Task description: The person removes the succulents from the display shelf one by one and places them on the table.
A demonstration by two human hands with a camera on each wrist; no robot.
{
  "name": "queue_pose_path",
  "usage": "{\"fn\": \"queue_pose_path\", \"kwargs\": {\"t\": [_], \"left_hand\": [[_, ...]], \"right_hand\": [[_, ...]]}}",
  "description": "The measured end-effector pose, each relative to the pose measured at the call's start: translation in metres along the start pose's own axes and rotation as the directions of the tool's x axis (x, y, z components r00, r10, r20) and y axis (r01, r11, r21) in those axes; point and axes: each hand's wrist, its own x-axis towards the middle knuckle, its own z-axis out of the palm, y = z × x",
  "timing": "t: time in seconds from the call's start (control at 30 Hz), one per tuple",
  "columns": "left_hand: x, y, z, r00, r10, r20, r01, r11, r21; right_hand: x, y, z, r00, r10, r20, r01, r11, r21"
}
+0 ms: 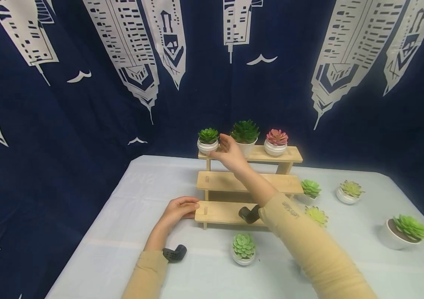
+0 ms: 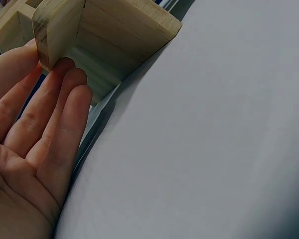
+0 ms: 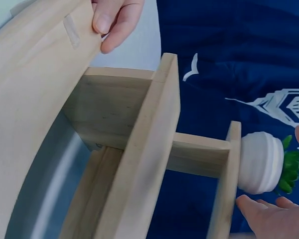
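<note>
A three-step wooden stand (image 1: 230,182) holds three potted succulents on its top step. My left hand (image 1: 177,212) pinches the left end of the lowest step; the left wrist view shows thumb and fingers (image 2: 40,109) at the board's edge (image 2: 52,35). My right hand (image 1: 232,155) is beside the small white pot with a green succulent (image 1: 208,142) at the top step's left end. In the right wrist view its spread fingers (image 3: 276,214) lie near that pot (image 3: 260,163), not closed round it. A larger dark green succulent (image 1: 245,133) is partly behind this hand.
A pink succulent (image 1: 276,142) stands at the top step's right. On the white table (image 1: 122,232) are a pale green succulent (image 1: 243,249) in front and several more at right, including a larger pot (image 1: 398,236). My right forearm hides part of the table. A dark blue curtain (image 1: 204,104) hangs behind.
</note>
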Motion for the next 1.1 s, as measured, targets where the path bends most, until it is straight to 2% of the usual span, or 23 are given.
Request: {"fn": "queue_pose_path", "kwargs": {"t": [0.33, 0.73, 0.87, 1.1], "left_hand": [[-0.001, 0.001, 0.001, 1.0, -0.004, 0.02, 0.004, 1.0, -0.002], [-0.002, 0.003, 0.001, 1.0, -0.005, 0.012, 0.005, 1.0, -0.005], [-0.002, 0.003, 0.001, 1.0, -0.006, 0.015, 0.006, 1.0, -0.013], [-0.002, 0.003, 0.001, 1.0, -0.015, 0.007, 0.015, 1.0, -0.011]], "right_hand": [[0.011, 0.009, 0.009, 0.996, -0.077, -0.034, 0.075, 0.995, -0.069], [0.027, 0.013, 0.015, 0.992, -0.087, -0.092, 0.069, 0.981, -0.179], [0.028, 0.016, 0.016, 0.989, -0.101, -0.105, 0.075, 0.971, -0.225], [0.026, 0.018, 0.016, 0.982, -0.13, -0.137, 0.095, 0.967, -0.238]]}}
